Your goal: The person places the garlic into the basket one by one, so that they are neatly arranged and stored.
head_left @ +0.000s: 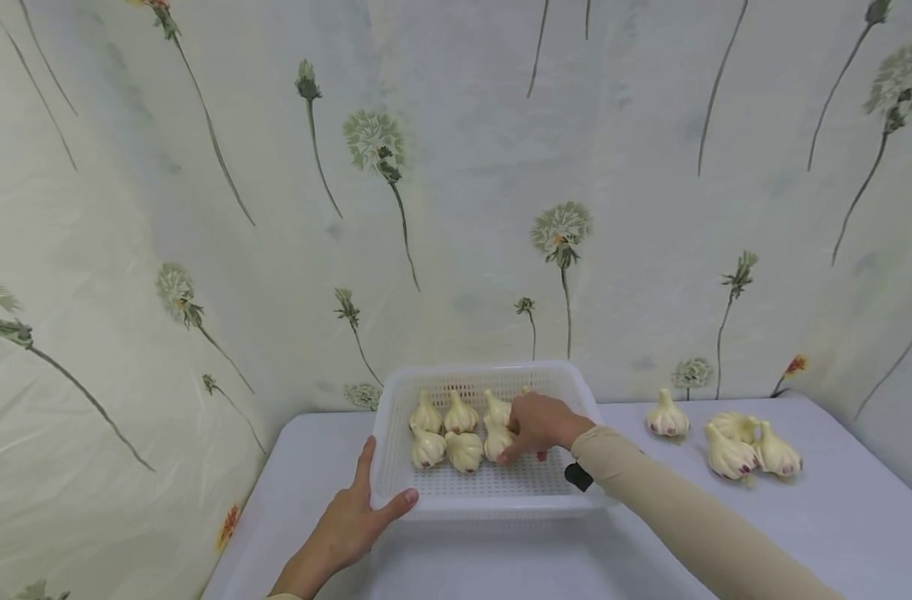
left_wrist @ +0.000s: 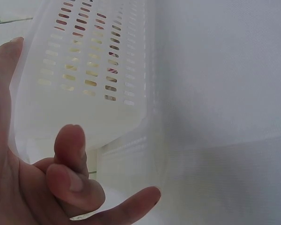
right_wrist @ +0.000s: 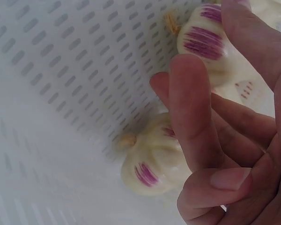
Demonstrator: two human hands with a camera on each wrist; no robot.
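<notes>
A white plastic basket (head_left: 486, 502) with slotted walls holds several garlic bulbs in two rows. At its front left corner my left hand (head_left: 351, 517) rests with thumb and index finger spread, the thumb along the front rim. The other fingers hang loosely curled outside the basket in the left wrist view. My right hand (head_left: 542, 421) is inside the basket, thumb and fingertips either side of a garlic bulb (head_left: 495, 443) in the front row. Purple streaks mark that garlic bulb (right_wrist: 203, 40) in the right wrist view. Another garlic bulb (right_wrist: 152, 161) lies partly hidden behind the fingers.
Right of the basket, a single garlic bulb (head_left: 668, 417) stands near the back edge of the white table (head_left: 824, 533). Beside it sits a cluster of garlic bulbs (head_left: 732, 457). A flower-patterned curtain (head_left: 463, 200) hangs close behind and to the left.
</notes>
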